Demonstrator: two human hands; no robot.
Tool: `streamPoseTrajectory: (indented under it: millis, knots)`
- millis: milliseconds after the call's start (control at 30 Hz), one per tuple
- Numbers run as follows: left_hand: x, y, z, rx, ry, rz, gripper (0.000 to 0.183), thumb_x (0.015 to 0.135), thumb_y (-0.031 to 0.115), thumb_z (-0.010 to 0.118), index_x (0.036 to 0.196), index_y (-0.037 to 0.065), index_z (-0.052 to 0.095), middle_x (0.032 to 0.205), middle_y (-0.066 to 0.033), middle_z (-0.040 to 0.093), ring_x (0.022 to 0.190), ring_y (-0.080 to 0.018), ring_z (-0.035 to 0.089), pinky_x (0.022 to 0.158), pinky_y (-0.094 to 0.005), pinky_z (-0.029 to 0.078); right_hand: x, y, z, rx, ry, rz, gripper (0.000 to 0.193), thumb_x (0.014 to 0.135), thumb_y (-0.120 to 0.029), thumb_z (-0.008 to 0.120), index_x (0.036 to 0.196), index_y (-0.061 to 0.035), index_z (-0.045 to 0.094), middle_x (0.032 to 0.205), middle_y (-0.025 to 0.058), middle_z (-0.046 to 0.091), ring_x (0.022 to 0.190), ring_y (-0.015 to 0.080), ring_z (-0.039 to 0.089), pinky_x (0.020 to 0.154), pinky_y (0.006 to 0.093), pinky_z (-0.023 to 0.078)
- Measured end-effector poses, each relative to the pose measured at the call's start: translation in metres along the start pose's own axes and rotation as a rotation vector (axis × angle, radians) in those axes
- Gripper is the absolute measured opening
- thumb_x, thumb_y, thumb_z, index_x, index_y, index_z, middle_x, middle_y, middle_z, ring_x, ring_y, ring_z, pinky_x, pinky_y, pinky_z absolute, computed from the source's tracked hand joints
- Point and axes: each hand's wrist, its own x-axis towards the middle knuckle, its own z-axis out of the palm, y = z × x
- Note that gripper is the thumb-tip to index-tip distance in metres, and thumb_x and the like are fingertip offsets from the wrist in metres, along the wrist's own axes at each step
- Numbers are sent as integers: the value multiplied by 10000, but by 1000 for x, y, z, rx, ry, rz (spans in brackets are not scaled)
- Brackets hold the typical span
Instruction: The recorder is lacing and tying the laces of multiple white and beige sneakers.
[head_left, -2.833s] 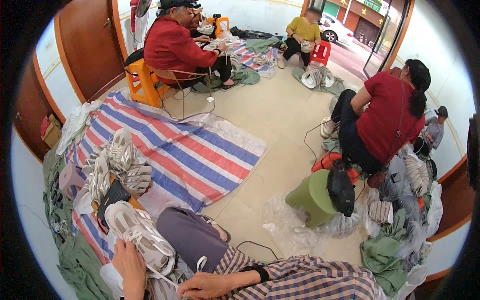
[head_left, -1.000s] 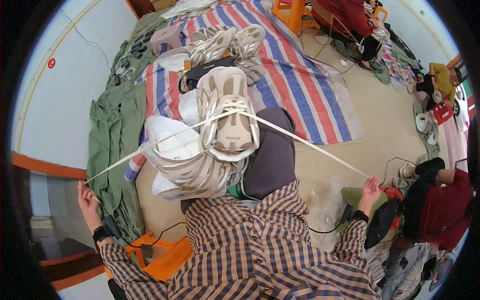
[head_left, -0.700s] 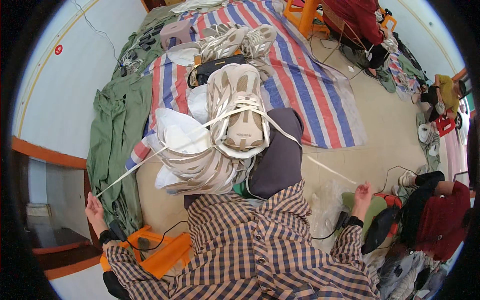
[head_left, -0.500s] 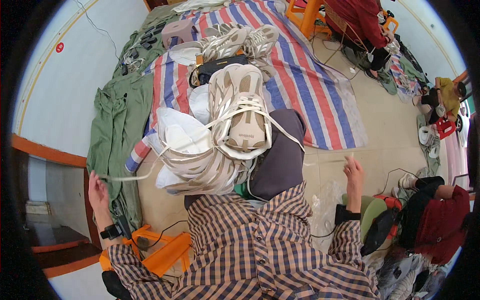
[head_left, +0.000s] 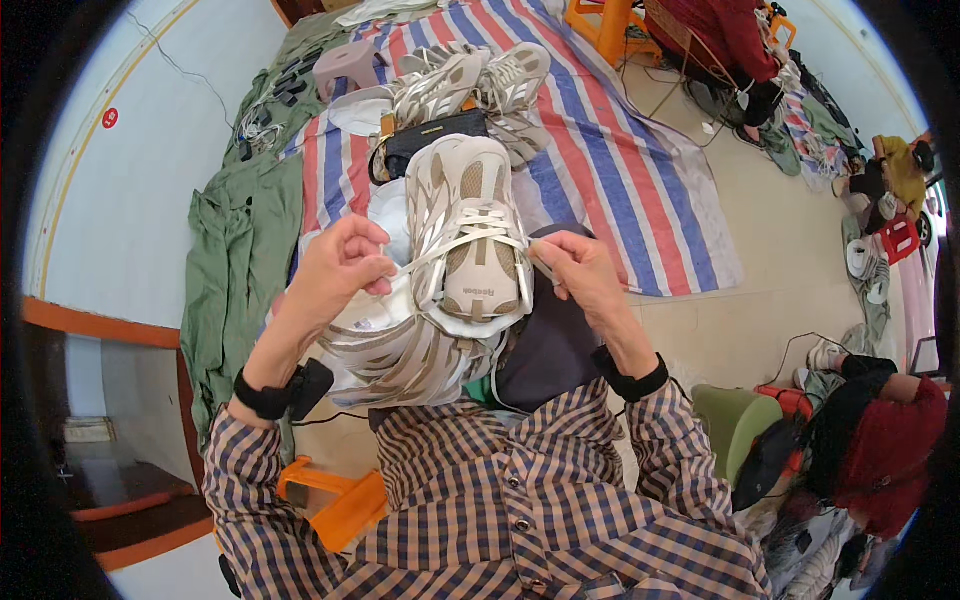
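Beige sneaker is propped mid-scene between both hands, lace threaded and crossed, no bow tied yet, tbh; strands look pinched by left hand and right hand.

1. Near: a long-sleeved, navy-and-tan checked cloth shirt with small, dark, round buttons down its front.
2. Left: a wide black wristband beyond the checked sleeve, with a boxy black unit on its inner side.
3. Right: another wide black wristband.
4. Beyond the shirt: a plain, dark grey-purple trouser leg.
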Motion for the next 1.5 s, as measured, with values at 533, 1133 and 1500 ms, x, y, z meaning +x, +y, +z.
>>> streamPoseTrajectory:
  millis: [533, 1133, 1500]
  knots:
    - [48, -36, 30, -12, -69, 0, 51, 837, 13, 609, 880, -16, 612, 733, -4, 600, 615, -48, 542, 565, -192, 439, 31, -11, -14, 135, -253, 321, 268, 882, -252, 574, 684, -72, 562, 512, -52, 407, 408, 51, 329, 385, 232, 307]
    - [52, -13, 45, 882, 102, 470, 91, 761, 34, 602, 845, 40, 569, 789, -102, 567, 709, -255, 585, 621, -358, 471, 28, -1, 1, 71, -185, 195, 302, 925, -263, 554, 690, -74, 554, 503, -64, 392, 404, 22, 322, 404, 211, 379]
    - [60, -12, 54, 1160, -29, 530, 130, 746, -13, 572, 861, 28, 526, 815, -128, 547, 768, -328, 590, 643, -391, 474, 34, -21, -8, -333, -243, -15, 327, 831, -231, 556, 602, 3, 544, 537, 31, 517, 436, 113, 506, 418, 277, 424]
